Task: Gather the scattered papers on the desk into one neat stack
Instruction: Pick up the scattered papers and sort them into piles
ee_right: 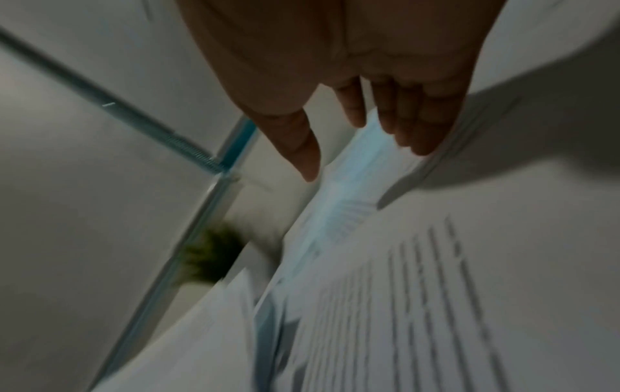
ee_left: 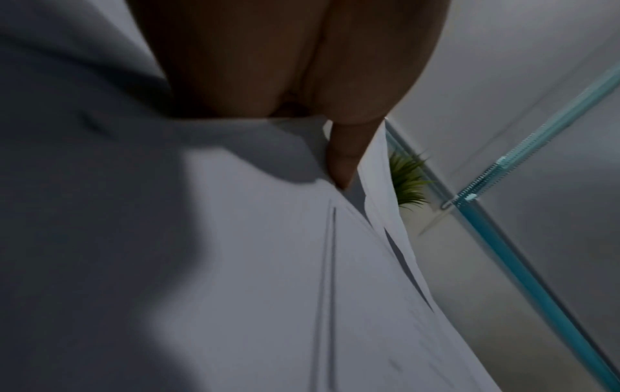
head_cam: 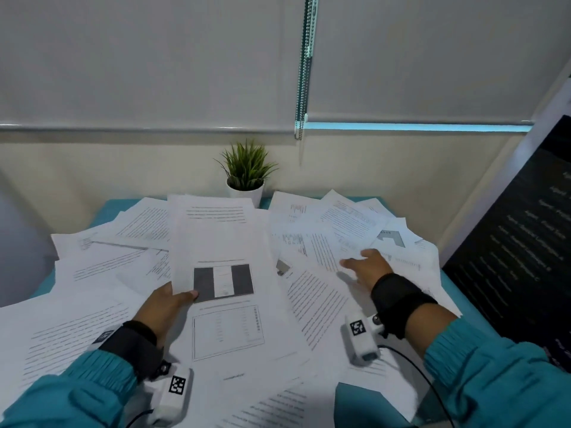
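Our left hand [head_cam: 165, 307] pinches the near edge of a thin white sheet [head_cam: 213, 239], thumb on top, lifting it above the middle of the pile. Our right hand [head_cam: 367, 267] lies flat, fingers straight, holding nothing, on the loose papers [head_cam: 324, 291] at the right. They cover the blue desk [head_cam: 102, 214].

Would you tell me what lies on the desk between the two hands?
In the head view, overlapping printed papers cover the whole stretch between the left hand and the right hand; no bare desk shows there.

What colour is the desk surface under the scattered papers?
Teal: the desk shows bare at its corners around the white papers, clearest in the head view.
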Demonstrator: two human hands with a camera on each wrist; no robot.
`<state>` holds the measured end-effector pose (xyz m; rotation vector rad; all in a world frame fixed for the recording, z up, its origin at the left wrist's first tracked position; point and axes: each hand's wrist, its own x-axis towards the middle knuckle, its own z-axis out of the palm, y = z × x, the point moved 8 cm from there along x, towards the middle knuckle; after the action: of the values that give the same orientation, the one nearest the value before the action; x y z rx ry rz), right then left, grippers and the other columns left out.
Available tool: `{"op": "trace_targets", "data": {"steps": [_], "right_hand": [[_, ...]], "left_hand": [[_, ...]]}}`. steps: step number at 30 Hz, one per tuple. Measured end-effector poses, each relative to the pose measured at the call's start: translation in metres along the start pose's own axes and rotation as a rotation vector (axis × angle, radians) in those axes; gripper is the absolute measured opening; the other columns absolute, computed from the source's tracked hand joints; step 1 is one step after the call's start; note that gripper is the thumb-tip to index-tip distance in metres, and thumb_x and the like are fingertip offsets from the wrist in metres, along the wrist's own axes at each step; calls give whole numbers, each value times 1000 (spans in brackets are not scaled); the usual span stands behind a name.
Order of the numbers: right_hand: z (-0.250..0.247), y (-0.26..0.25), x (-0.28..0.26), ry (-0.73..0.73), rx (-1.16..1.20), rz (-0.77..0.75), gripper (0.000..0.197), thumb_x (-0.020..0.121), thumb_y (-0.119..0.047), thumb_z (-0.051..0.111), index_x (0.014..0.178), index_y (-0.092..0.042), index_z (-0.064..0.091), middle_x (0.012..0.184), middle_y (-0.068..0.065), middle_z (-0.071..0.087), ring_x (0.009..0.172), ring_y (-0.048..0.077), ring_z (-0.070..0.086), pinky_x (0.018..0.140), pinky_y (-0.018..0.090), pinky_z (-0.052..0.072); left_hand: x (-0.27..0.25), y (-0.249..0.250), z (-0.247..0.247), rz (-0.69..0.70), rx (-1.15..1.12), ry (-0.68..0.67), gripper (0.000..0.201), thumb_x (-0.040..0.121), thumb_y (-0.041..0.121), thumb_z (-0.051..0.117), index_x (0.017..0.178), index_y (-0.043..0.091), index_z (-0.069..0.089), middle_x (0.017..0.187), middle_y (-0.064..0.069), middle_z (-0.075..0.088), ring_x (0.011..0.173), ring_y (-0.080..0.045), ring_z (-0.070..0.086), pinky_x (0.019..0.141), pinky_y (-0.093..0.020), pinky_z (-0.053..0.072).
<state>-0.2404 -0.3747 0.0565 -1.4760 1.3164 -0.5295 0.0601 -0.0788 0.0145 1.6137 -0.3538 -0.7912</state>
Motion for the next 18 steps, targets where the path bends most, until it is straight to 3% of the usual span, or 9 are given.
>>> {"op": "trace_targets", "data": {"steps": [2,4,6,7,9,11,13,14,18], "right_hand": [[-7,13,14,2,-137,89,64,82,-29,72,133,1,48,110,14,57,89,26,57,76,27,50],[0,19,20,-41,-113,145,68,79,-29,74,135,-1,45,86,14,58,69,26,56,68,35,50],[11,21,25,-65,-16,187,78,77,-24,77,140,-4,36,77,15,60,62,24,55,63,33,49],[16,18,24,-68,-35,189,71,77,-23,78,134,-3,42,73,12,61,61,21,56,59,29,47],[26,9,21,-81,-138,179,34,79,-29,76,92,-4,56,51,2,58,54,16,52,51,22,40],[37,3,20,-123,-266,133,40,86,-39,66,63,-16,43,31,-9,46,43,11,47,53,22,41],[43,-5,23,-116,-398,15,35,90,-40,59,63,-27,40,50,-14,49,50,1,46,68,23,44],[43,-7,28,-99,-417,-21,31,90,-37,58,65,-30,42,62,-13,49,57,4,47,71,24,44],[11,-36,31,109,-383,-227,21,88,-12,58,69,-13,49,83,8,55,83,23,51,76,29,46]], "left_hand": [[1,-5,-2,-13,-39,-6,29,93,0,58,122,-1,61,114,-15,69,109,-33,63,103,-41,43],[1,-6,0,-8,-51,-18,30,93,-1,57,123,-1,60,115,-15,70,110,-31,64,98,-37,45],[1,-5,0,-5,-40,-24,28,93,1,58,121,1,62,111,-12,72,107,-30,65,91,-34,48],[1,-5,-1,-6,-34,-23,26,93,2,58,119,1,62,109,-11,73,106,-29,66,88,-33,49],[1,-6,-2,-9,-42,-17,26,93,1,58,119,1,62,108,-12,73,105,-30,66,87,-33,49],[1,-6,-1,-8,-48,-26,27,94,0,57,120,0,61,111,-13,72,107,-30,66,91,-35,49],[-2,-3,-1,1,-42,-32,27,94,0,56,120,0,61,111,-13,72,102,-27,67,86,-31,49],[-3,-1,-1,8,-35,-31,26,94,0,56,119,1,61,110,-12,72,99,-25,67,82,-28,50],[-4,0,2,15,-33,-52,24,94,0,55,117,3,63,109,-11,73,101,-24,68,81,-28,50]]}}
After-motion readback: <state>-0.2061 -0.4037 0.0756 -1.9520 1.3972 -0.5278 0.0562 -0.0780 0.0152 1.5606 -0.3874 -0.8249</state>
